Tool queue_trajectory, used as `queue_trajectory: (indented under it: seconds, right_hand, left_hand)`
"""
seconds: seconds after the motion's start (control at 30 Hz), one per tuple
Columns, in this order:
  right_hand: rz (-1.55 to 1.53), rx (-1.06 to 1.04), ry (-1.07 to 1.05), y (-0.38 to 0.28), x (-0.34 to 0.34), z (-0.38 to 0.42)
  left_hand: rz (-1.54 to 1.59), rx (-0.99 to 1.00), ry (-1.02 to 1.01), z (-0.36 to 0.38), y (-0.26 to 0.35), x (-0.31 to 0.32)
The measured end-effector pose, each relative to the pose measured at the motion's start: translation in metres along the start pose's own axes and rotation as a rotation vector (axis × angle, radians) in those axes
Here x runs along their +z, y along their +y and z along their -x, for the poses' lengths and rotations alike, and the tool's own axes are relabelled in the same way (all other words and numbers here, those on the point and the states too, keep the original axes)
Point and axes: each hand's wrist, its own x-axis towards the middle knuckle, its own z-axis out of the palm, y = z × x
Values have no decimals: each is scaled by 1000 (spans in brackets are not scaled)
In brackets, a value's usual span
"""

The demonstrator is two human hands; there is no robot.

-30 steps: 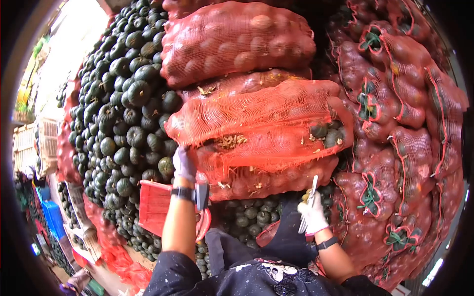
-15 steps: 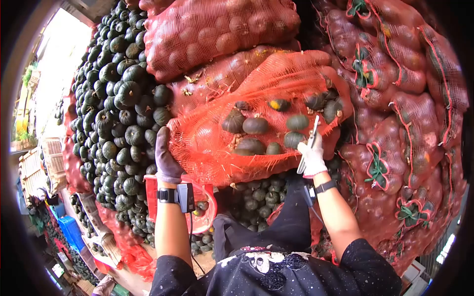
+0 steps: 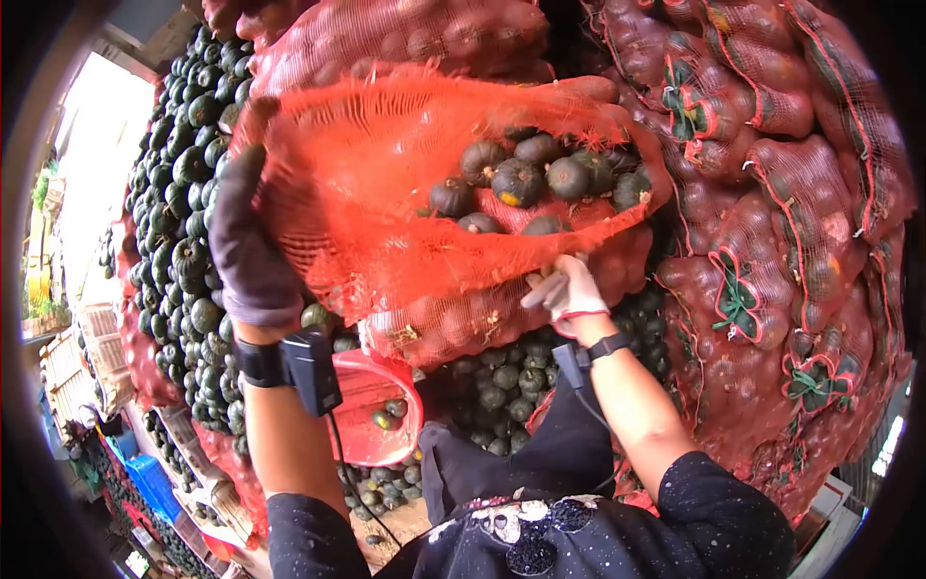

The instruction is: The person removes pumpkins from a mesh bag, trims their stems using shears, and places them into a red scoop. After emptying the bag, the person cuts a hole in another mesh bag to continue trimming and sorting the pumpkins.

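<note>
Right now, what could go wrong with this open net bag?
The squashes inside might roll out, since the open net bag gapes along its upper side. Its edges look frayed, so strain near the left hand could tear it further. Anything spilling over the near edge might drop toward the red basket by the person's legs.

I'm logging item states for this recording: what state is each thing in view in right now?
Orange-red mesh sack: open, slack
Squashes inside it: several exposed
Left hand: gloved, at the sack's left edge; grip unclear
Right hand: gloved, at the sack's lower edge; grip unclear
Red tub: holding squashes
Right-side sacks: filled
Green ties: knotted
Left-side squashes: heaped, unbagged
</note>
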Motion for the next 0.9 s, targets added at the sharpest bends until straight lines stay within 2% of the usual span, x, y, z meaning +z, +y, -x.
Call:
queue_trajectory:
  seconds: [0.07, 0.13, 0.17, 0.2, 0.27, 0.33, 0.37, 0.47, 0.53, 0.57, 0.6, 0.63, 0.67, 0.7, 0.73, 0.8, 0.87, 0.9]
  right_hand:
    - [125, -16, 81, -2, 32, 2]
    - [305, -106, 163, 5, 34, -9]
    - [499, -173, 284, 8, 33, -9]
    - [700, -232, 413, 12, 28, -5]
    - [946, -552, 359, 29, 7, -13]
    - [1227, -1003, 379, 34, 22, 7]
    - [1269, -1019, 244, 28, 40, 29]
    - [1616, -496, -69, 42, 39, 22]
    - [1688, -475, -71, 70, 22, 23]
    - [1685, -567, -39, 84, 6, 28]
    - [1679, -653, -5, 98, -11, 31]
    - [1624, -732, -26, 109, -29, 26]
    - [1606, -648, -17, 112, -34, 27]
    - [1587, -565, -7, 112, -37, 28]
    - [1565, -485, 5, 111, -40, 29]
    - [1485, -485, -2, 110, -46, 31]
    - [1436, -421, -26, 105, -52, 34]
    - [1307, -331, -29, 107, -64, 32]
  left_hand:
    - [71, -33, 46, -4, -6, -17]
    - [-97, 5, 48, -4, -32, -57]
    - [203, -291, -215, 11, -32, -67]
    - [183, -386, -150, 25, -41, -87]
    - [160, -576, -13, 53, -58, -125]
    - [114, -660, -21, 72, -75, -179]
    - [162, -665, -38, 76, -74, -177]
    - [296, -654, -89, 76, -80, -158]
    - [143, -625, -30, 73, -107, -179]
    - [109, -654, -31, 73, -132, -205]
    - [47, -592, 41, 75, -139, -198]
    - [-44, -627, 106, 78, -161, -221]
    - [-136, -662, 170, 82, -198, -254]
    - [-276, -589, 203, 85, -230, -275]
    - [-387, -719, 238, 87, -229, -270]
    - [-590, -468, 232, 87, -253, -273]
    - [-878, -256, 327, 83, -233, -230]
    - [-1155, -10, 372, 81, -215, -195]
